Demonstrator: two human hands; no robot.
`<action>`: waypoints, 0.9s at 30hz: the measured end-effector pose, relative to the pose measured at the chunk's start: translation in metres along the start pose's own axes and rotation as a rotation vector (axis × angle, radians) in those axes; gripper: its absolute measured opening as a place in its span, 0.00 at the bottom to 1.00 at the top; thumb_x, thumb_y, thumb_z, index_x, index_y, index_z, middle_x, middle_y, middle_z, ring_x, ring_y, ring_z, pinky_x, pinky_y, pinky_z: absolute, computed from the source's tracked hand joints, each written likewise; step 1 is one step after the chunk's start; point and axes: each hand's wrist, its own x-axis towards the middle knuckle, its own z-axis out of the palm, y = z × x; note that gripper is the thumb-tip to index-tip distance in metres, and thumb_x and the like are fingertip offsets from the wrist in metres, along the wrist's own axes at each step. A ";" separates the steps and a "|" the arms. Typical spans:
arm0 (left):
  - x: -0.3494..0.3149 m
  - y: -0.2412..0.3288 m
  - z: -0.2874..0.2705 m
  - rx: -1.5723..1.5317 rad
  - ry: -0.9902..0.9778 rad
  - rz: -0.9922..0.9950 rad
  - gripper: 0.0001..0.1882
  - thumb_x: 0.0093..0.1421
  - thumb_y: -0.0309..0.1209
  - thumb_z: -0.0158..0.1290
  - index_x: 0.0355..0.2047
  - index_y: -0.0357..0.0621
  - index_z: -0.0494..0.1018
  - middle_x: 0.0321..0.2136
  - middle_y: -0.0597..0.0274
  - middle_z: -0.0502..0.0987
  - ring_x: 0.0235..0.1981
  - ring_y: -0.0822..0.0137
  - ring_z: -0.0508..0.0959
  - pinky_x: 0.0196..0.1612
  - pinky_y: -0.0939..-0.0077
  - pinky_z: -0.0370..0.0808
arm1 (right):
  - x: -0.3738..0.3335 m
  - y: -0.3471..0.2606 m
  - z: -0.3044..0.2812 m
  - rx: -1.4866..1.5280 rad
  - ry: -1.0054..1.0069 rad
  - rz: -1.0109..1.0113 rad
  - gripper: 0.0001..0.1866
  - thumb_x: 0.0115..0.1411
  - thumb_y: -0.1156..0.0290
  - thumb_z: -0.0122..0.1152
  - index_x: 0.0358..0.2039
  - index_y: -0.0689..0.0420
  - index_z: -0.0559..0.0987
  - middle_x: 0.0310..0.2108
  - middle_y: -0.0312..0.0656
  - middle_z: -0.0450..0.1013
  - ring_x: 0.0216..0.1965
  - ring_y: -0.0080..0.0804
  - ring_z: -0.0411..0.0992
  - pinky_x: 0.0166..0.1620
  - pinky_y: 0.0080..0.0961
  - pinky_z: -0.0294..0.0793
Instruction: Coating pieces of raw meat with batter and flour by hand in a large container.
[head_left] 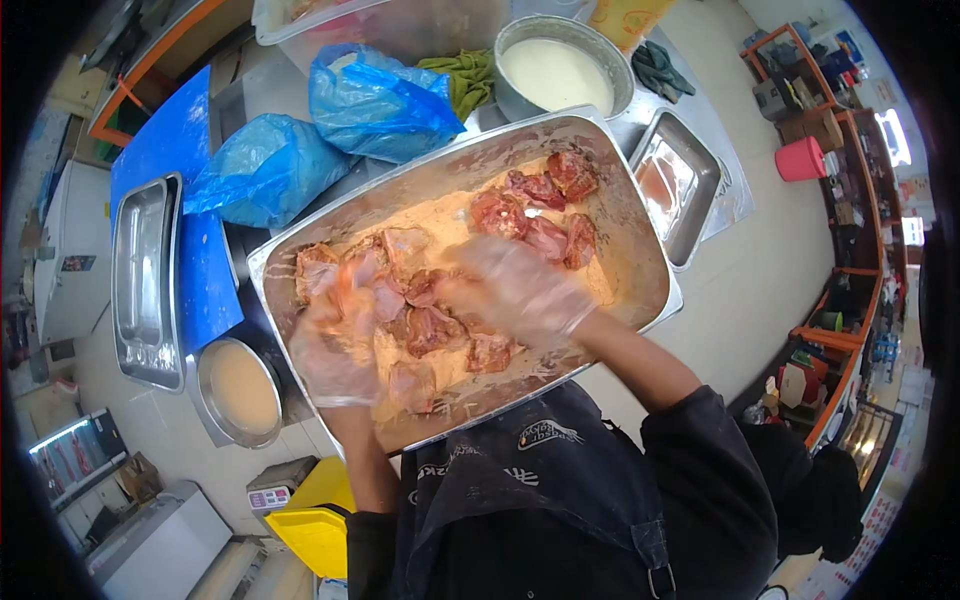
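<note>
A large steel pan (645, 225) holds orange-tinted seasoned flour (390, 222) with several raw meat pieces (434, 330) in it, some of them dusted. My left hand (335, 350), in a clear plastic glove, is over the pan's left part, against the meat pieces there. Over the middle is my right hand (520, 285), gloved the same way, close to the flour and the central pieces. Motion smears the fingers of both hands, so any grip is unclear. Darker red pieces (498, 215) lie in a cluster toward the far right corner.
Beyond the pan stand two blue plastic bags (268, 172) and a round pot (565, 75) of pale contents. A shallow steel tray (690, 185) sits at right. At left are a steel tray (148, 285), a blue board (205, 285) and a round bowl (240, 392) of beige contents.
</note>
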 end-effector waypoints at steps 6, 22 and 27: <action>0.016 0.002 0.017 0.904 -0.664 0.278 0.20 0.52 0.33 0.51 0.47 0.44 0.67 0.40 0.51 0.72 0.42 0.54 0.72 0.41 0.63 0.69 | -0.019 0.064 -0.021 -0.730 -0.722 0.104 0.24 0.52 0.68 0.50 0.51 0.52 0.67 0.40 0.50 0.70 0.43 0.43 0.69 0.44 0.39 0.68; 0.002 -0.116 0.087 1.407 -1.021 0.382 0.16 0.52 0.32 0.49 0.41 0.41 0.68 0.37 0.50 0.74 0.35 0.53 0.76 0.37 0.61 0.72 | -0.013 0.095 -0.072 -0.760 -0.684 0.690 0.13 0.49 0.69 0.53 0.34 0.58 0.77 0.32 0.51 0.75 0.36 0.46 0.74 0.39 0.36 0.74; 0.019 -0.090 0.078 1.201 -1.005 0.307 0.17 0.55 0.32 0.44 0.45 0.41 0.67 0.37 0.52 0.74 0.36 0.55 0.76 0.41 0.64 0.72 | -0.043 0.138 -0.043 -0.673 -0.383 0.463 0.13 0.52 0.65 0.49 0.36 0.57 0.76 0.37 0.50 0.73 0.40 0.43 0.73 0.42 0.34 0.72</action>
